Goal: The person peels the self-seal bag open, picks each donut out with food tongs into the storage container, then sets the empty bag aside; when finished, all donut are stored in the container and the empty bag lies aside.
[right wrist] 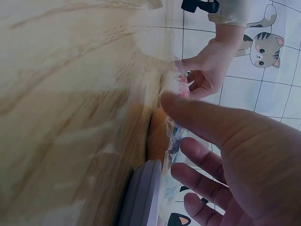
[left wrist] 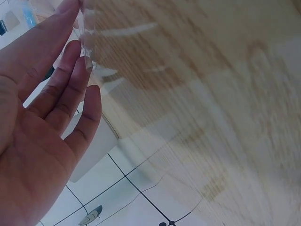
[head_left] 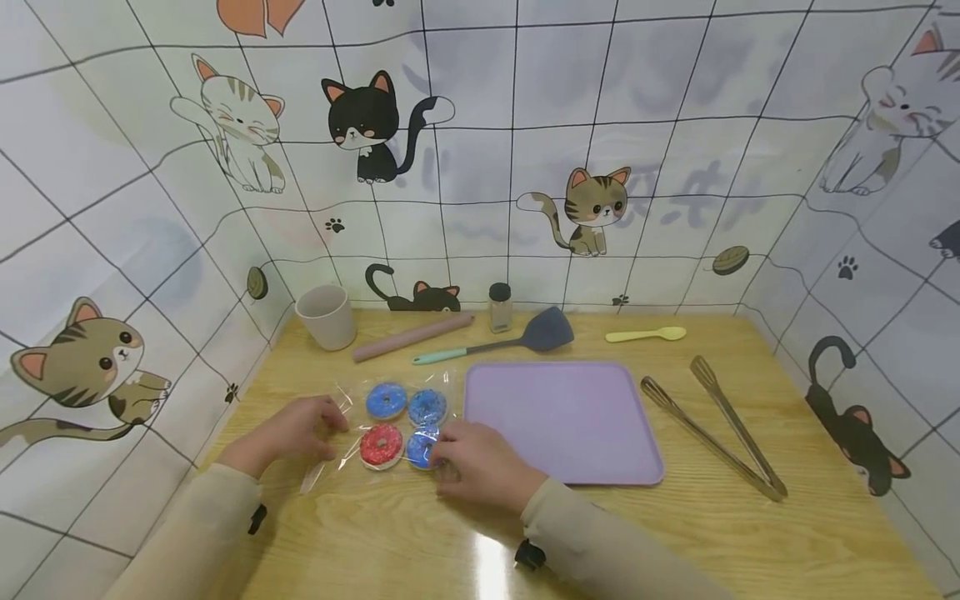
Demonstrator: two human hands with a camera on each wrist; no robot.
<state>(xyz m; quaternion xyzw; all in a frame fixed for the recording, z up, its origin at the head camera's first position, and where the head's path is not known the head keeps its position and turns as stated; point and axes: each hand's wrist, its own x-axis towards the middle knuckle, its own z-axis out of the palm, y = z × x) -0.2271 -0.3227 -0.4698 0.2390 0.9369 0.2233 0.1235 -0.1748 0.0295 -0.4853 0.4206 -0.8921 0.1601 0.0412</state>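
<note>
A clear plastic bag (head_left: 351, 457) of toy donuts lies on the wooden table. Inside are several blue donuts, one of them a blue donut (head_left: 386, 401) at the back left, and a red donut (head_left: 381, 446) at the front left. At the bag's left edge is my left hand (head_left: 300, 429), thumb and fingers apart, fingers loosely bent in the left wrist view. My right hand (head_left: 483, 467) reaches the bag's right side, fingertips overlapping the front right blue donut. In the right wrist view its thumb (right wrist: 197, 113) and fingers are spread on either side of the bag's edge.
Right of the bag lies a purple tray (head_left: 562, 425), with metal tongs (head_left: 716, 433) beyond it. Along the back stand a cup (head_left: 326, 317) and a black-capped shaker (head_left: 500, 308). A rolling pin (head_left: 412, 337), spatula (head_left: 498, 340) and yellow spoon (head_left: 647, 335) lie there.
</note>
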